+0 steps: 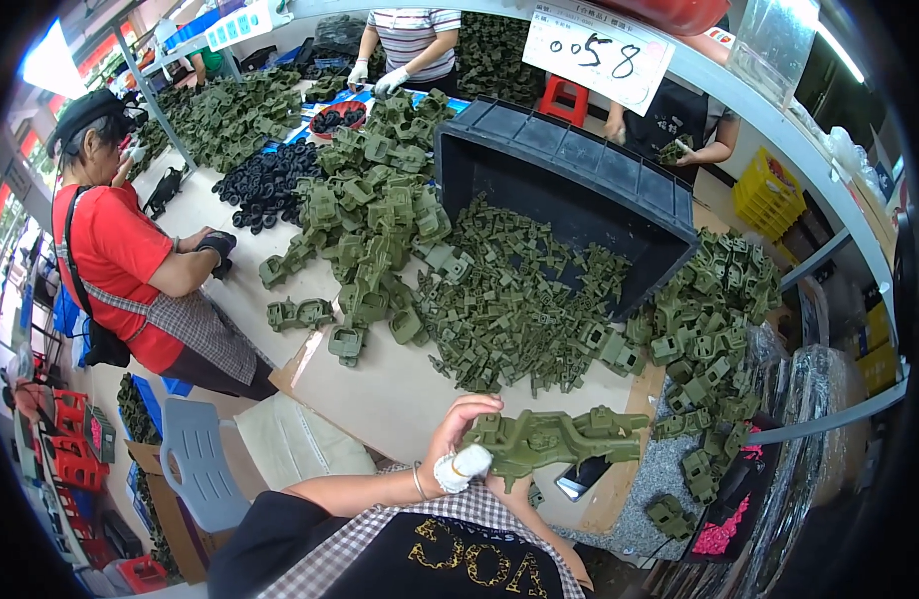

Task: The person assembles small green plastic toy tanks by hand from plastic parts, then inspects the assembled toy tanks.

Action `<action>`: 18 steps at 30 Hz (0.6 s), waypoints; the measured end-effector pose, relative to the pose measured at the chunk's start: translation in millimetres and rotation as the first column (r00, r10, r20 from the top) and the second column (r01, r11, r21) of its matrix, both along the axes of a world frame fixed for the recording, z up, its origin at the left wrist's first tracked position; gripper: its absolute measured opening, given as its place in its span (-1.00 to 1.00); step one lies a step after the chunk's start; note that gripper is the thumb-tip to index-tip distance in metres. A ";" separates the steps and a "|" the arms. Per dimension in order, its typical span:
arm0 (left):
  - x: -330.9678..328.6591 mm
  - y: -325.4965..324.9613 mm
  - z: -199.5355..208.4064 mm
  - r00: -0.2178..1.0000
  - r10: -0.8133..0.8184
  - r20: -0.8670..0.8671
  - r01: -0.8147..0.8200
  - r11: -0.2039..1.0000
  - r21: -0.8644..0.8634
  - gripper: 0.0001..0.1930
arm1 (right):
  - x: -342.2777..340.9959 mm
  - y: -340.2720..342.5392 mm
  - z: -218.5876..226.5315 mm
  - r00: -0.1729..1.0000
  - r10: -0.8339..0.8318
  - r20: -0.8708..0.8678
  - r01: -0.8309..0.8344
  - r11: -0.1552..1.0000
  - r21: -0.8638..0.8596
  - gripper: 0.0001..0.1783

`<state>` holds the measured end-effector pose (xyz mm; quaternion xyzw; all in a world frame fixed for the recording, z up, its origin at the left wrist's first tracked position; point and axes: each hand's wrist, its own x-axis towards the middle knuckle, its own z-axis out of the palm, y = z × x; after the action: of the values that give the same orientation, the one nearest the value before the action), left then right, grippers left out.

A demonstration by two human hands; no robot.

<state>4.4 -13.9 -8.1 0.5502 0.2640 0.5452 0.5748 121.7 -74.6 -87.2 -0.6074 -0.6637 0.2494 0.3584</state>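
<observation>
The left hand (pixel 459 439) is closed around the near end of a long olive-green plastic part (pixel 554 439), its thumb wrapped in white tape and lying across the piece; the part is held level just above the near edge of the pale worktable (pixel 380 389), stretching to the person's right; the right hand (pixel 514 491) sits under the part, mostly hidden by it, so I cannot tell how far its fingers close or whether they grip; beyond the hands a heap of small green parts (pixel 509 299) spreads across the table, with larger green housings (pixel 370 230) piled to its left and a black crate (pixel 569 190) tipped on its side behind; more green pieces (pixel 714 309) are stacked at the right; a person in a red shirt (pixel 120 260) stands at the left edge of the table beside a pile of black parts (pixel 265 185); 1 more person in a striped top (pixel 410 40) works at the far end with white gloves.
</observation>
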 end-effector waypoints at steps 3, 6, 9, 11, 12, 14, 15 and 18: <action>2.1 -0.5 -2.2 0.996 0.000 -0.095 0.013 0.990 0.141 -0.44 | -1.6 7.1 10.0 0.969 -0.036 -0.245 -0.006 0.986 -0.169 -0.65; 0.4 6.5 1.1 0.973 0.045 -0.225 0.012 0.969 0.248 -0.43 | -2.8 12.2 34.3 0.929 -0.050 -0.367 0.006 0.993 -0.120 -0.70; -0.6 8.7 -0.2 0.944 0.102 -0.315 0.011 0.941 0.338 -0.43 | -2.2 13.9 45.7 0.831 -0.064 -0.552 0.018 0.996 -0.089 -0.73; -1.2 7.7 -0.7 0.945 0.082 -0.315 0.009 0.961 0.277 -0.46 | 1.3 16.0 39.3 0.823 -0.071 -0.563 -0.003 0.992 -0.129 -0.74; -2.5 8.4 -5.6 0.946 0.078 -0.315 0.013 0.961 0.276 -0.46 | 5.2 19.3 31.5 0.887 -0.057 -0.458 -0.011 0.989 -0.144 -0.72; -8.7 12.7 -23.0 0.890 0.046 -0.454 0.077 0.965 0.250 -0.39 | 15.5 27.3 26.2 0.952 0.007 -0.305 -0.037 0.995 -0.092 -0.71; -14.4 16.6 -27.6 0.891 0.037 -0.453 0.086 0.965 0.248 -0.39 | 19.0 32.1 26.6 0.988 0.066 -0.142 -0.074 0.996 -0.047 -0.71; -26.0 24.9 -29.7 0.926 -0.293 -0.238 0.285 0.956 -0.068 -0.16 | 21.7 30.1 18.7 0.990 0.109 -0.084 -0.116 0.990 -0.081 -0.71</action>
<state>-21.6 11.1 -37.7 0.6368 0.2577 0.3779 0.6207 143.4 -44.5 -68.5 -0.5733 -0.6709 0.3214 0.3433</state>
